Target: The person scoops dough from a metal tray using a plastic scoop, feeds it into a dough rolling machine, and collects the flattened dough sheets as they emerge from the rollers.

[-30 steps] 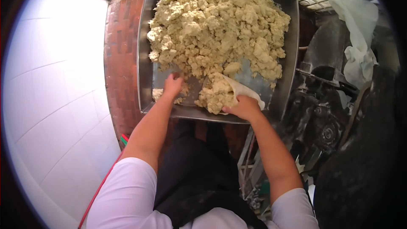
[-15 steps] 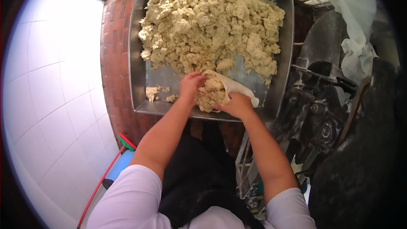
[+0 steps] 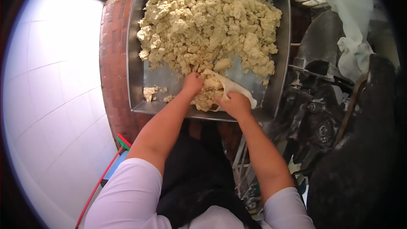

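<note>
Pale crumbly dough (image 3: 207, 21) is heaped across the far part of a deep metal tray (image 3: 165, 80). Close to the tray's near edge lies a white cloth bag (image 3: 239, 90), its mouth turned to the left with lumps of dough in and before it. My right hand (image 3: 235, 105) grips the near side of the bag's mouth, thumb on top. My left hand (image 3: 193, 83) is closed against the dough at the left of the mouth; its fingertips are hidden, so what it grips I cannot make out.
Small dough scraps (image 3: 149, 93) lie in the tray's near left corner. Dark, flour-dusted machinery (image 3: 318, 114) with a draped white cloth (image 3: 349, 29) stands at the right. A red-handled brush (image 3: 124, 141) leans at the lower left, by the white tiled wall (image 3: 63, 80).
My left hand's fingers have curled in at the dough by the bag's mouth. My right hand stays on the bag. The whole view has shifted slightly.
</note>
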Tool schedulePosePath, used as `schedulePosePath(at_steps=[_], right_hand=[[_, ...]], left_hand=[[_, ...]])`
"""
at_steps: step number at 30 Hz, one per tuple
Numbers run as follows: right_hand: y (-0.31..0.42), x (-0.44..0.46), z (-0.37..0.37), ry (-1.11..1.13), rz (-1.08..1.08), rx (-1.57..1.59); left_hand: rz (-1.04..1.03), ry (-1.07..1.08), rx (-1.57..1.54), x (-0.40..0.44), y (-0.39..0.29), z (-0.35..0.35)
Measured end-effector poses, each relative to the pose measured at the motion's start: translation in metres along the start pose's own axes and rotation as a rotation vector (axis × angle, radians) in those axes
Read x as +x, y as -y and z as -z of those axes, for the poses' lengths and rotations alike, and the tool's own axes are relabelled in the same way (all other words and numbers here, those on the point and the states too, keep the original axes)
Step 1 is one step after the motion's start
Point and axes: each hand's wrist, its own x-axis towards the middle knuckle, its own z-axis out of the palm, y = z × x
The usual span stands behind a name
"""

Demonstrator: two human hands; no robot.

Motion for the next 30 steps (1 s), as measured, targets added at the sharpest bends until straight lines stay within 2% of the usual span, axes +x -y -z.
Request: schedulePosePath(at_steps=[1, 4, 7, 10, 13, 16, 17, 19, 23, 25, 27, 29, 30], right_hand=[[-0.003, 0.001, -0.002, -0.027, 0.002, 0.006], [-0.01, 0.002, 0.0, -0.102, 0.029, 0.056], [-0.016, -0.01, 0.01, -0.182, 0.08, 0.195], [-0.014, -0.032, 0.023, -0.28, 0.097, 0.343], [0.001, -0.063, 0.038, -0.352, 0.1, 0.638], [0.018, -0.097, 0.044, -0.424, 0.121, 0.895], [0.036, -0.117, 0.057, -0.401, 0.105, 1.065], [0.052, -0.149, 0.07, -0.414, 0.098, 1.181], [0.087, -0.219, 0.106, -0.484, 0.109, 1.411], [0.112, -0.27, 0.136, -0.535, 0.139, 1.441], [0.126, -0.323, 0.168, -0.593, 0.184, 1.452], [0.136, -0.377, 0.204, -0.674, 0.241, 1.425], [0.141, -0.403, 0.22, -0.694, 0.303, 1.459]], left_hand=[[0.064, 0.071, -0.12, 0.008, 0.008, 0.001], [0.193, 0.301, -0.42, -0.029, -0.031, 0.044], [0.197, 0.205, -0.644, -0.065, -0.057, 0.078], [-0.088, 0.122, -0.666, -0.087, -0.059, 0.106], [0.063, -0.144, -0.95, -0.111, -0.064, 0.105], [0.184, 0.128, -1.202, -0.142, -0.074, 0.109], [0.128, 0.213, -1.268, -0.148, -0.08, 0.113], [0.017, 0.413, -1.388, -0.153, -0.087, 0.126], [-0.067, 0.446, -1.189, -0.127, -0.102, 0.16], [-0.114, 0.525, -1.236, -0.113, -0.119, 0.182], [-0.078, 0.45, -1.159, -0.114, -0.156, 0.195], [-0.256, 0.457, -1.015, -0.12, -0.209, 0.191], [-0.312, 0.412, -0.978, -0.15, -0.241, 0.192]])
